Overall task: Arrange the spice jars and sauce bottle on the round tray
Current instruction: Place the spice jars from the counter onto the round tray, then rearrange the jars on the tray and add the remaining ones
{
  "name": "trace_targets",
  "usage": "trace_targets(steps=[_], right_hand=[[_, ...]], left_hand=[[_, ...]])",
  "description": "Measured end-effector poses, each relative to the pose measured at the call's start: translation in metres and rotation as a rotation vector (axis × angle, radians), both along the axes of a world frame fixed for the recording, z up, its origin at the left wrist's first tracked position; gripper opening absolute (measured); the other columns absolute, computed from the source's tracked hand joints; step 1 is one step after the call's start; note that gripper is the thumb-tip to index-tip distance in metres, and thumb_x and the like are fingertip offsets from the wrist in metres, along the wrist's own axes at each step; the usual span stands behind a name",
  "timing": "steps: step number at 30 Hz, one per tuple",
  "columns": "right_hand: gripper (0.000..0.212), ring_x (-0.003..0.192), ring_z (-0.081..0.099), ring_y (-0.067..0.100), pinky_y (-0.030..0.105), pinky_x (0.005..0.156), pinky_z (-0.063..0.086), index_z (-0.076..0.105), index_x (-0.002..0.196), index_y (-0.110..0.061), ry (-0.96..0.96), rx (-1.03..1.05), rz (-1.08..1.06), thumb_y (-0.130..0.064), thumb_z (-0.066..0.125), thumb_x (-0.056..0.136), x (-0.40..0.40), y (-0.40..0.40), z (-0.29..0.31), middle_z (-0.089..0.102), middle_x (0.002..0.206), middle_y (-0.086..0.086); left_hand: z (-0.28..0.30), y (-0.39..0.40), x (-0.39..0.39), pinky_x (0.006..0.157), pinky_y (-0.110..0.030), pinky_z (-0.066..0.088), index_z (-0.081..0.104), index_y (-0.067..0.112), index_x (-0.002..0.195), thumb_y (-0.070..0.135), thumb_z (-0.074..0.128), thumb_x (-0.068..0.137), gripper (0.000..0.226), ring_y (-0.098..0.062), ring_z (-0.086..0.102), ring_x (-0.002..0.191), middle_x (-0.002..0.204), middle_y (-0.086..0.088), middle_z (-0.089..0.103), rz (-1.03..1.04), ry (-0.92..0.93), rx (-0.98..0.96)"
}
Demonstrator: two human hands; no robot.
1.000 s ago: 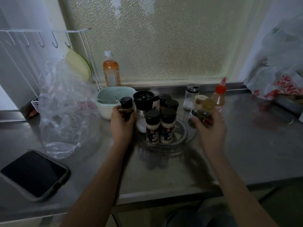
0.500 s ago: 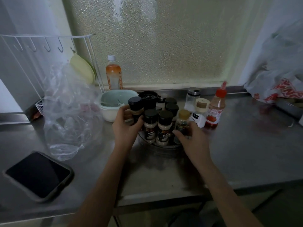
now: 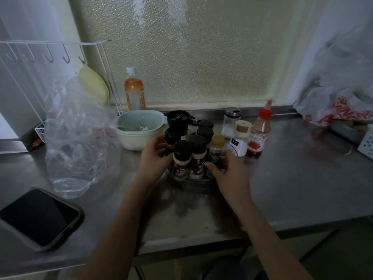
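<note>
Left hand (image 3: 154, 158): fingers curled around a black-capped jar (image 3: 171, 139) at the left edge of the cluster, closed on it.
Right hand (image 3: 229, 174): fingers wrapped around the lower part of the gold-capped jar (image 3: 216, 150) at the right of the cluster, clamped on it.
Round tray (image 3: 196, 180): on the steel counter (image 3: 292, 178), mid-scene; only its near rim shows below the jars.
Spice jars: two black-capped jars with pale contents (image 3: 181, 158) (image 3: 198, 156) stand side by side at the near edge of the tray, more black caps behind them, and a black grinder (image 3: 177, 118) at the far side.
Sauce bottle (image 3: 259, 132): red cap, upright on the counter right of the tray, off it.
White container (image 3: 241, 138): just left of the sauce bottle, beside the tray.
Shaker (image 3: 231, 122): glass with a metal top, farther back, on the counter.
Bowl (image 3: 139, 130): pale green, left of the tray, near the left hand.
Plastic bag (image 3: 78, 138): clear, crumpled, far left of the bowl.
Phone (image 3: 38, 218): dark screen up, near left corner.
Drink bottle (image 3: 134, 91): orange, upright on the far ledge by the window.
</note>
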State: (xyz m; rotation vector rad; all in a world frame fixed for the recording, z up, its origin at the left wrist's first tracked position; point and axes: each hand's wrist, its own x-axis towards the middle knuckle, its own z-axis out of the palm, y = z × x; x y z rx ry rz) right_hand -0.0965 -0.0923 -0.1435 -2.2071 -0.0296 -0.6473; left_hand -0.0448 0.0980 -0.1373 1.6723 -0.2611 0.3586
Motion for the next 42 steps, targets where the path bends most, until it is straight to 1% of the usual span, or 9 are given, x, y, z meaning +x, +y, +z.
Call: trace_targets(steps=[7, 12, 17, 19, 27, 32, 35, 38, 42], right_hand=[[0.036, 0.086, 0.058, 0.001, 0.012, 0.067, 0.042, 0.050, 0.118, -0.017, 0.141, 0.220, 0.110, -0.039, 0.054, 0.090, -0.007, -0.012, 0.026, 0.061, 0.103, -0.006], [0.034, 0.099, 0.064, 0.030, 0.047, 0.083, 0.055, 0.043, 0.125, -0.015, -0.050, 0.128, -0.076, -0.021, 0.053, 0.093, 0.032, -0.049, 0.051, 0.053, 0.117, 0.003], [0.063, 0.099, 0.063, 0.037, 0.055, 0.085, 0.053, 0.030, 0.141, -0.023, 0.210, -0.026, -0.034, -0.023, 0.062, 0.087, 0.081, -0.066, 0.052, 0.056, 0.125, 0.016], [0.057, 0.101, 0.061, 0.036, 0.049, 0.083, 0.054, 0.036, 0.137, -0.019, 0.196, -0.087, -0.038, -0.023, 0.063, 0.086, 0.090, -0.065, 0.048, 0.056, 0.122, 0.018], [0.040, 0.109, 0.055, 0.020, 0.021, 0.087, 0.041, 0.053, 0.120, -0.020, -0.317, -0.034, -0.147, -0.030, 0.067, 0.084, 0.060, -0.064, 0.058, 0.053, 0.126, 0.010], [0.040, 0.091, 0.061, 0.022, 0.035, 0.073, 0.055, 0.057, 0.117, -0.019, -0.125, 0.034, 0.084, -0.025, 0.071, 0.080, 0.043, -0.046, 0.056, 0.054, 0.104, -0.002], [0.036, 0.074, 0.061, 0.018, 0.019, 0.047, 0.052, 0.056, 0.119, -0.018, -0.001, 0.085, 0.161, -0.025, 0.066, 0.085, 0.040, -0.038, 0.046, 0.054, 0.100, -0.003], [0.034, 0.064, 0.062, 0.018, 0.016, 0.039, 0.047, 0.056, 0.122, -0.018, 0.058, 0.075, 0.175, -0.033, 0.055, 0.092, 0.043, -0.036, 0.052, 0.058, 0.106, 0.001], [0.041, 0.078, 0.061, 0.021, 0.039, 0.070, 0.055, 0.053, 0.126, -0.017, -0.012, 0.037, 0.080, -0.041, 0.036, 0.098, 0.070, -0.042, 0.071, 0.064, 0.103, 0.005]], left_hand=[[-0.008, -0.003, 0.005, 0.071, -0.006, 0.048, 0.056, 0.015, 0.102, -0.011, 0.054, 0.078, 0.036, 0.006, 0.061, 0.080, 0.091, 0.009, 0.064, 0.104, -0.030, 0.003], [-0.017, -0.002, 0.012, 0.074, -0.006, 0.047, 0.058, 0.020, 0.102, 0.001, 0.057, 0.073, 0.035, -0.004, 0.063, 0.086, 0.094, 0.002, 0.067, 0.161, -0.042, 0.083], [-0.022, -0.002, 0.016, 0.077, -0.014, 0.048, 0.057, 0.019, 0.099, -0.008, 0.059, 0.077, 0.035, 0.000, 0.061, 0.087, 0.098, -0.002, 0.066, 0.206, -0.070, 0.152], [-0.023, -0.002, 0.017, 0.080, -0.023, 0.051, 0.056, 0.022, 0.097, -0.009, 0.059, 0.077, 0.037, -0.001, 0.063, 0.088, 0.094, 0.002, 0.066, 0.198, -0.062, 0.119], [-0.020, -0.003, 0.022, 0.069, -0.005, 0.048, 0.058, 0.015, 0.098, -0.011, 0.060, 0.079, 0.032, 0.014, 0.060, 0.072, 0.087, 0.003, 0.065, 0.225, -0.084, 0.031], [-0.020, -0.004, 0.022, 0.067, -0.005, 0.047, 0.059, 0.013, 0.097, -0.012, 0.061, 0.078, 0.031, 0.015, 0.060, 0.072, 0.086, 0.006, 0.065, 0.229, -0.091, 0.001], [-0.021, -0.003, 0.022, 0.067, -0.004, 0.046, 0.060, 0.013, 0.098, -0.012, 0.060, 0.078, 0.032, 0.014, 0.060, 0.073, 0.088, 0.001, 0.066, 0.238, -0.090, 0.020], [-0.021, -0.003, 0.023, 0.069, -0.005, 0.047, 0.060, 0.013, 0.099, -0.011, 0.059, 0.079, 0.032, 0.013, 0.061, 0.076, 0.090, 0.000, 0.067, 0.225, -0.094, 0.025], [-0.021, -0.005, 0.023, 0.070, -0.004, 0.046, 0.060, 0.015, 0.097, -0.009, 0.059, 0.079, 0.030, 0.015, 0.060, 0.076, 0.089, 0.001, 0.067, 0.251, -0.100, 0.058]])
